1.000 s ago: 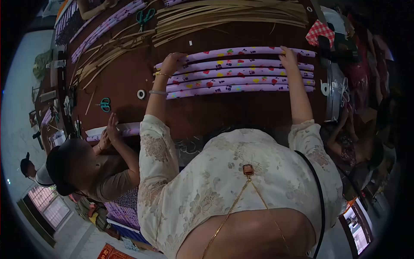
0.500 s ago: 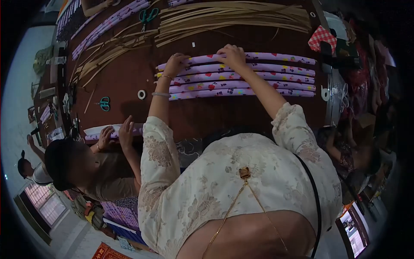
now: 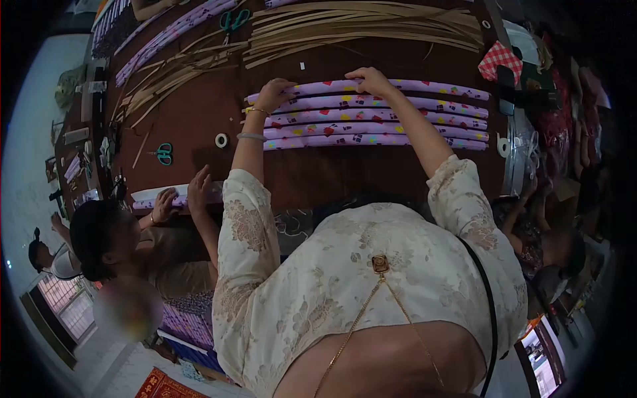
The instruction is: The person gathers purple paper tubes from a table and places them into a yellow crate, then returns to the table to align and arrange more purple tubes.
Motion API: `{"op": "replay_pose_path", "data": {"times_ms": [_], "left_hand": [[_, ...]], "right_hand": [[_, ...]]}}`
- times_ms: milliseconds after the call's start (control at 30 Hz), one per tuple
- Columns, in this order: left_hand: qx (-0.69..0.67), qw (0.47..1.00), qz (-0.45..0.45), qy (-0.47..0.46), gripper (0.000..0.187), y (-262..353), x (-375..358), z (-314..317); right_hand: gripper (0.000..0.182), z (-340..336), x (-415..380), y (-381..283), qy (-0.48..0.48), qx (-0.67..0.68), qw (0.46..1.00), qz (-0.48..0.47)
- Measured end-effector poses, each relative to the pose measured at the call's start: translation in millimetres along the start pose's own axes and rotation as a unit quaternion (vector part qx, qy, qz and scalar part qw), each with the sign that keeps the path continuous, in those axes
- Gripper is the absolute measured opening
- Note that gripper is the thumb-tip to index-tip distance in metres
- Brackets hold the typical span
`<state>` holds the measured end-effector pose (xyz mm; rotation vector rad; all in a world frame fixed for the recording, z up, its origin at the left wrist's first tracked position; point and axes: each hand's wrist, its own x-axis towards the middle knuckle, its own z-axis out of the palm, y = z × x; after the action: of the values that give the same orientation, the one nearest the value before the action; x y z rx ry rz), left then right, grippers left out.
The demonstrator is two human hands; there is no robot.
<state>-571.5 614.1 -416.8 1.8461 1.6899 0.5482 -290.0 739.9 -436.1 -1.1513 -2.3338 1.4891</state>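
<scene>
Several long purple rolls printed with small colourful figures [image 3: 371, 116] lie side by side on the dark brown table. My left hand [image 3: 274, 95] has its fingers curled over the left part of the farthest purple roll [image 3: 418, 86]. Farther right on that same roll, my right hand [image 3: 373, 81] grips it with thumb and fingers bent. The undersides of my fingers are hidden. Beyond my hands lies a small white tag [image 3: 302, 66].
Long tan strips [image 3: 358, 26] are spread across the far side. Teal-handled scissors [image 3: 163, 154] and a tape roll [image 3: 221, 140] lie to the left, with another pair of scissors [image 3: 232, 23] farther back. At left, a co-worker's hands [image 3: 197, 189] rest by another purple roll.
My right hand has shifted slightly right along the farthest roll. My left hand stays near its left end. The whole view has tilted a little.
</scene>
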Motion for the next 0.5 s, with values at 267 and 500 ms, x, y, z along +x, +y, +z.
{"op": "replay_pose_path", "data": {"times_ms": [267, 500], "left_hand": [[-0.019, 0.999, -0.018, -0.031, 0.030, 6, 0, -1], [0.028, 0.999, -0.002, -0.037, 0.034, 6, -2, -2]], "right_hand": [[0.033, 18, -11, -24, 0.107, -0.154, 0.981, 0.042], [0.030, -31, -40, 1, 0.056, -0.124, 0.986, 0.099]]}}
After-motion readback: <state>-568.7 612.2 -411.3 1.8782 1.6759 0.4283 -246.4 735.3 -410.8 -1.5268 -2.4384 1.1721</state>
